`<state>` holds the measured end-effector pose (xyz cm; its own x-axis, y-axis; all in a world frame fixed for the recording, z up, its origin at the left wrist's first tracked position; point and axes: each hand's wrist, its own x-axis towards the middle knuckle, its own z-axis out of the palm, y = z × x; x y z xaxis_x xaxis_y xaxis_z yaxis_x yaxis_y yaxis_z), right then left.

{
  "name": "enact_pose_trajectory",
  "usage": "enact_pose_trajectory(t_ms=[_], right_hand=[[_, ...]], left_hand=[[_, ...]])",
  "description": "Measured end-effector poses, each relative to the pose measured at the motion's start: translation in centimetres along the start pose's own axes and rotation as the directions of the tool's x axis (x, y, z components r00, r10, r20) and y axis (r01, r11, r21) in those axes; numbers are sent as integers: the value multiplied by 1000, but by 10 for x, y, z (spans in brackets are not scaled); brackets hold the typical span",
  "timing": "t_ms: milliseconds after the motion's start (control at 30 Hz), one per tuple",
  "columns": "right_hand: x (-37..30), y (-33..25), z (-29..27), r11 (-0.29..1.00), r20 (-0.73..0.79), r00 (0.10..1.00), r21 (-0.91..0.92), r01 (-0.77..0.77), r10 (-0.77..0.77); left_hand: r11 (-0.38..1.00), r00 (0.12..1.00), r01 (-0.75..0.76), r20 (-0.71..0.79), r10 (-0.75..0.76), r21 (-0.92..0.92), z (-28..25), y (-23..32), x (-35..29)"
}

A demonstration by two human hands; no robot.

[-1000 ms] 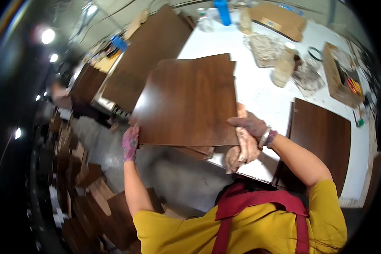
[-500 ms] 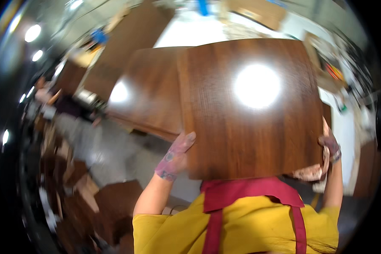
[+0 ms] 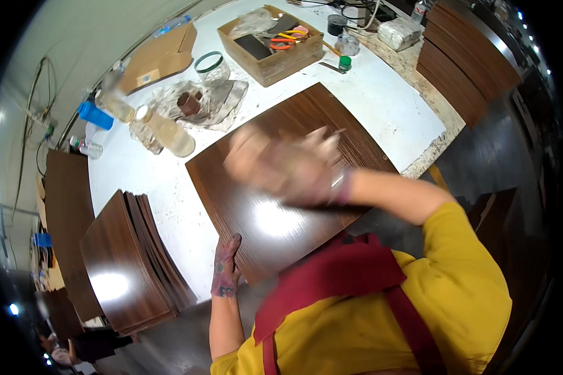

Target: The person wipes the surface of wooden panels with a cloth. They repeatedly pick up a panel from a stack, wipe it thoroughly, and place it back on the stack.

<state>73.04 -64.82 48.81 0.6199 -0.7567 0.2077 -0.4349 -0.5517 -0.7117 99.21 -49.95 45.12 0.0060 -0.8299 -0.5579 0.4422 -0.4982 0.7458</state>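
A dark brown wood-grain panel [image 3: 275,247] lies tilted across the near edge of the white worktable, a bright light mirrored in its gloss. My left hand [image 3: 226,265], in a thin stained purple glove, grips the panel's near left edge with its thumb on top. Over the middle of the panel is my right hand [image 3: 300,172], gloved too and smeared by motion. It holds a pale pinkish cloth [image 3: 247,150] against or just above the surface; the blur hides which, and hides the fingers.
On the white table [image 3: 413,115] stand a wooden box [image 3: 269,69] with orange-handled tools, a bottle [image 3: 169,132], a glass jar [image 3: 211,69] and a brown cup [image 3: 189,104] on a rag. Panel stacks rest at left [image 3: 122,262] and far right [image 3: 466,62]. Another person [image 3: 62,353] is at lower left.
My view has swung right. The panel, held up between both hands before, is now lower at the table. My right hand has left its right edge and moved over its face with the cloth.
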Motion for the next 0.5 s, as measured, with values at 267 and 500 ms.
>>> enact_pose_trajectory(t_ms=[267, 500], right_hand=[[53, 157, -87, 745, -341, 840, -396, -536, 423], [46, 99, -49, 934, -126, 974, -329, 139, -190]], left_hand=[[992, 988, 116, 92, -120, 53, -8, 3, 12], [895, 1000, -2, -15, 10, 445, -7, 22, 38]])
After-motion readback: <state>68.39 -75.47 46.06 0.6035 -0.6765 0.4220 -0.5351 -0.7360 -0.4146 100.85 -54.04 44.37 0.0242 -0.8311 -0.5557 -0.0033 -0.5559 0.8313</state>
